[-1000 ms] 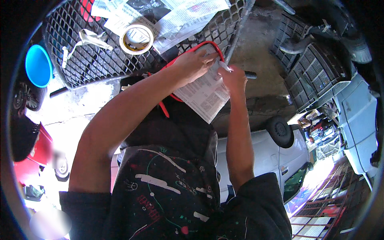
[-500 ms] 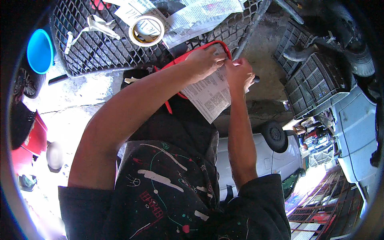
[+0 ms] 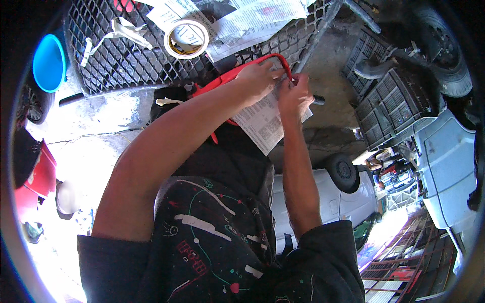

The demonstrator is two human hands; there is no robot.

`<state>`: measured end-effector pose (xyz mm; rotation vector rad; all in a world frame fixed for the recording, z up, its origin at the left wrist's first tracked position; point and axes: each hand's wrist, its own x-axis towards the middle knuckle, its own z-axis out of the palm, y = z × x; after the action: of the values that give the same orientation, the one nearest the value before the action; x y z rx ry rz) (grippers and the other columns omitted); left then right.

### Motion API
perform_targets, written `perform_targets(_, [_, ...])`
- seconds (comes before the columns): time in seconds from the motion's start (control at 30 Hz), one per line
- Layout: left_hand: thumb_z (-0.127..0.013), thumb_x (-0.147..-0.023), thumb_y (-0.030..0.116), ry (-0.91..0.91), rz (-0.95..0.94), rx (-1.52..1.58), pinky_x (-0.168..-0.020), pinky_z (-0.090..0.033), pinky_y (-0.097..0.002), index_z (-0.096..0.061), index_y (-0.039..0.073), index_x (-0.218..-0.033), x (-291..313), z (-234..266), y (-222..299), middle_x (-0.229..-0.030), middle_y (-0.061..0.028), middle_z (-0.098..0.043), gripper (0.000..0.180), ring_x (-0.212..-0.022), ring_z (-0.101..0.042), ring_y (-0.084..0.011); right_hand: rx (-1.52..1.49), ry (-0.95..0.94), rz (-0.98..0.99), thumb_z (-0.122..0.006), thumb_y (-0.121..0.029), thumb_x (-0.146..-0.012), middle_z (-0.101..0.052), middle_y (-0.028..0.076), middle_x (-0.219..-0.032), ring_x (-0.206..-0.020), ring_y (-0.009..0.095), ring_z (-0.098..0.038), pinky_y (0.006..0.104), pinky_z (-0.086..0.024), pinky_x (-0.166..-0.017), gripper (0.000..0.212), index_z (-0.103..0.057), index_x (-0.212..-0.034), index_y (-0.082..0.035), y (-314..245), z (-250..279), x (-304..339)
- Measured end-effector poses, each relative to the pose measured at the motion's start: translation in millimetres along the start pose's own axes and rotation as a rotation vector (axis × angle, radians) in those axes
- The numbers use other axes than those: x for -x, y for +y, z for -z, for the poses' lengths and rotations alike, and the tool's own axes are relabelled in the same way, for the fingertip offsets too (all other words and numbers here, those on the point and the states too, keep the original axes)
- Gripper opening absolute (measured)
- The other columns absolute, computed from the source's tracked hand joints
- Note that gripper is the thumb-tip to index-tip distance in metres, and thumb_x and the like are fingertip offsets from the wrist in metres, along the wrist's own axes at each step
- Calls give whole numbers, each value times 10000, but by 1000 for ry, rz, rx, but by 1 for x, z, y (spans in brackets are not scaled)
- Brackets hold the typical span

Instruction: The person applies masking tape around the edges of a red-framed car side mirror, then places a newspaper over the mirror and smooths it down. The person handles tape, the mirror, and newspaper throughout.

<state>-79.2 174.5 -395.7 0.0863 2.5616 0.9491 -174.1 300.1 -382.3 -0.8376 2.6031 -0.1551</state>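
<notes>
A sheet of printed newspaper (image 3: 261,123) lies over a red, curved-edged part (image 3: 222,77), whose red rim arches around the paper's far end. My left hand (image 3: 256,83) rests on the paper just inside that rim, with its fingers apart and partly bent. At the rim's right end, my right hand (image 3: 295,96) is closed, its thumb and fingers pinched on the newspaper's edge near the red rim. The fingers hide exactly what lies between them. The paper's lower corner hangs free over my dark clothing.
A black mesh table (image 3: 121,65) holds a tape roll (image 3: 186,39), more newspaper (image 3: 257,28) and a crumpled white strip (image 3: 129,33). A blue bucket (image 3: 49,63) stands left. Black crates (image 3: 386,108) and a tyre (image 3: 442,50) are at right, a parked vehicle (image 3: 328,197) below them.
My right hand has moved slightly left and down along the rim. The left hand's fingers have drawn a little apart from it. The newspaper and red part have barely shifted.
</notes>
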Motion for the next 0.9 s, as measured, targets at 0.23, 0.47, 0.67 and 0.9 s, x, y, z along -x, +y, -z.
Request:
perform_targets(0.23, [-607,-803,149,57,2,49,-871,-501,-293,-681,70,-1039,4,3,-4,-1317,-5,-451,260,-1176,-459,-211,63,-14,-33,-681,-178,-758,-656,158,-760,-685,359,-641,422,-494,-634,180,-616,-826,-26,-6,9,-4])
perform_targets(0.47, [-579,-779,113,205,-7,115,-945,-450,-276,-645,-5,-1036,23,-10,-7,-1298,-44,-465,291,-1093,-504,-200,-43,13,-41,-710,-205,-726,-646,124,-691,-609,290,-630,396,-491,-597,195,-631,-777,-35,-5,14,3])
perform_targets(0.67, [-575,-777,115,134,56,58,-965,-438,-284,-661,1,-1008,27,-8,4,-1289,-72,-488,272,-1140,-487,-215,-34,-114,-54,-717,-222,-707,-639,130,-668,-620,313,-638,400,-498,-590,205,-625,-756,-45,2,19,-12])
perform_targets(0.9, [-580,-776,111,151,62,49,-976,-416,-277,-674,12,-996,27,-8,5,-1249,-67,-508,259,-1121,-491,-210,7,-199,-87,-741,-259,-681,-662,134,-716,-665,321,-657,413,-512,-641,287,-647,-845,-44,-8,25,-18])
